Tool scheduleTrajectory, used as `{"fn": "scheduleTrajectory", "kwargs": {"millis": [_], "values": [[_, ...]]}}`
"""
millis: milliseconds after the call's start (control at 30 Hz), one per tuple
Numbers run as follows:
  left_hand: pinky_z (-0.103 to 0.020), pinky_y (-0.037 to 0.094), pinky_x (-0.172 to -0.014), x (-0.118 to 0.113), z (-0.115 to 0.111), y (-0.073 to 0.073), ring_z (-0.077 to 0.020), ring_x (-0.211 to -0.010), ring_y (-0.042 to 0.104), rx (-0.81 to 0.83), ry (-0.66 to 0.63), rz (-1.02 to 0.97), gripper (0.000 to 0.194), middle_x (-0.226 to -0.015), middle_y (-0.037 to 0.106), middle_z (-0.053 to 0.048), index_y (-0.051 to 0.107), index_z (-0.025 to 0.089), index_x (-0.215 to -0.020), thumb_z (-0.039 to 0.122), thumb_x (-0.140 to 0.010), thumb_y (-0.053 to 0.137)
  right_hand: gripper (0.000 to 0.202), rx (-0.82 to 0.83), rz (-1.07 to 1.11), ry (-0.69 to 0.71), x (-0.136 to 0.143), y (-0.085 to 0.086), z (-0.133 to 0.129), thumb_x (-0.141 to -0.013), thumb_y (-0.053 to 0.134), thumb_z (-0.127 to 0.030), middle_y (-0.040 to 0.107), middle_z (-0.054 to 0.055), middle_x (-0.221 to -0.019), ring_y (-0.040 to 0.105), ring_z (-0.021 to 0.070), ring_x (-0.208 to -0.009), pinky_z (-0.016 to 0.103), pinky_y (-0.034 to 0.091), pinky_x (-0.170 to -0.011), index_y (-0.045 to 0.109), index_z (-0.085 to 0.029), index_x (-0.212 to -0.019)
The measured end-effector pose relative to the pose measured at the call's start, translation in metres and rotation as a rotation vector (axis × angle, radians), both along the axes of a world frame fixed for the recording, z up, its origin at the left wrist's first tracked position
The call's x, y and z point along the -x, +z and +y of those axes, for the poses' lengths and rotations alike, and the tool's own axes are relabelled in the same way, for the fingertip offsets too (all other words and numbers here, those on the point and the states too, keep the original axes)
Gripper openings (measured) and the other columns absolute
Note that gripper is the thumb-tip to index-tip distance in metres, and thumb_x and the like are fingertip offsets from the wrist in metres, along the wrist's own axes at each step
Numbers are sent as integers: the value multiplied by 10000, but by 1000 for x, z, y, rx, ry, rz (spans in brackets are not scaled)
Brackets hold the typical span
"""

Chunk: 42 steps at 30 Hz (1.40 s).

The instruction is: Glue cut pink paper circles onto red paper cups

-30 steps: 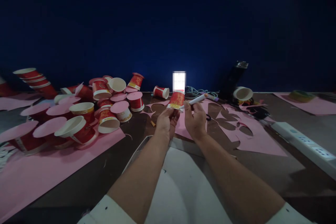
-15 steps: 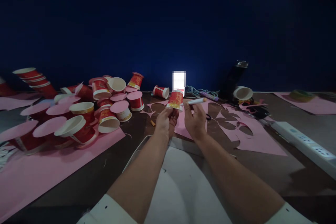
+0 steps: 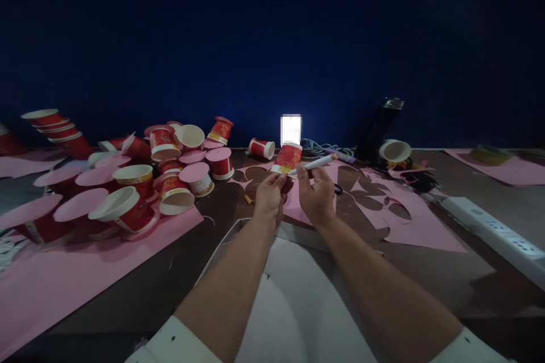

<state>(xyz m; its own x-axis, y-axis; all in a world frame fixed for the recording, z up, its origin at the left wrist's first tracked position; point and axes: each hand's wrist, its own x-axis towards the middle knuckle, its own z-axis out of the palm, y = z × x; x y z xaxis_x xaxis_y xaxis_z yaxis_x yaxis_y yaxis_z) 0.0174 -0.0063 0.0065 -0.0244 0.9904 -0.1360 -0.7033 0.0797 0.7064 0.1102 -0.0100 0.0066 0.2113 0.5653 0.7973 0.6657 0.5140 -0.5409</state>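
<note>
My left hand [image 3: 269,195] is closed on a red and gold paper cup [image 3: 289,157], its fingers at the cup's lower edge. The cup is tilted, in front of a bright blurred-out screen. A white marker pen [image 3: 317,164] with an orange end is pinched in my right hand [image 3: 315,191]. Its tip points left and lies at the cup's lower rim; I cannot tell whether it touches. Below the hands lies a piece of pink paper [image 3: 296,204].
Many red paper cups [image 3: 174,195], several with pink paper discs [image 3: 195,173], crowd the left side. Cut pink paper [image 3: 421,232], a power strip [image 3: 494,232], a dark bottle [image 3: 378,127], a lying cup [image 3: 395,151] and a tangled cord [image 3: 315,149] are to the right.
The marker pen has come left and down, its tip now at the cup's lower rim. The cup has tilted and shifted slightly to the right in my left hand.
</note>
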Motion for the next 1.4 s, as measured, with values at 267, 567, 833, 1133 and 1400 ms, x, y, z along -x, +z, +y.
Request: {"fn": "scheduleTrajectory", "kwargs": {"millis": [267, 567, 833, 1133, 1400], "values": [[-168, 441, -617, -1, 4, -6, -50, -548, 545, -18, 23, 96, 126, -592, 581, 6, 606, 116, -612, 96, -725, 659, 246, -30, -20, 26, 1, 2, -2, -905, 500, -362, 694, 72, -824, 636, 200, -803, 350, 486, -772, 670, -198, -836], [-183, 451, -636, -2, 7, -14, -71, -585, 545, -134, 62, 230, 100, -594, 591, 5, 639, 137, -604, 139, -699, 670, 219, -41, 8, 16, 0, 3, -1, -899, 511, -350, 684, 65, -823, 625, 193, -798, 334, 480, -763, 652, -193, -838], [-200, 460, -627, -1, 7, -14, -78, -558, 527, -162, 73, 307, 120, -569, 577, 11, 618, 149, -574, 158, -685, 662, 231, 7, 1, 79, 0, 0, -1, -901, 511, -348, 686, 62, -825, 624, 174, -743, 309, 473, -731, 655, -187, -820], [-216, 417, -596, 2, 6, -13, -95, -565, 512, -188, 103, 533, 106, -558, 560, 22, 598, 155, -587, 224, -656, 639, 219, -26, -21, 72, 1, 1, -2, -901, 510, -335, 697, 68, -850, 641, 190, -817, 325, 470, -770, 664, -186, -858], [-209, 395, -579, 2, 3, -10, -84, -543, 470, -178, 105, 583, 112, -534, 525, 31, 579, 160, -563, 197, -665, 609, 236, -10, -43, 72, 2, -1, -2, -902, 504, -359, 699, 65, -843, 641, 198, -820, 334, 470, -767, 668, -195, -860]]}}
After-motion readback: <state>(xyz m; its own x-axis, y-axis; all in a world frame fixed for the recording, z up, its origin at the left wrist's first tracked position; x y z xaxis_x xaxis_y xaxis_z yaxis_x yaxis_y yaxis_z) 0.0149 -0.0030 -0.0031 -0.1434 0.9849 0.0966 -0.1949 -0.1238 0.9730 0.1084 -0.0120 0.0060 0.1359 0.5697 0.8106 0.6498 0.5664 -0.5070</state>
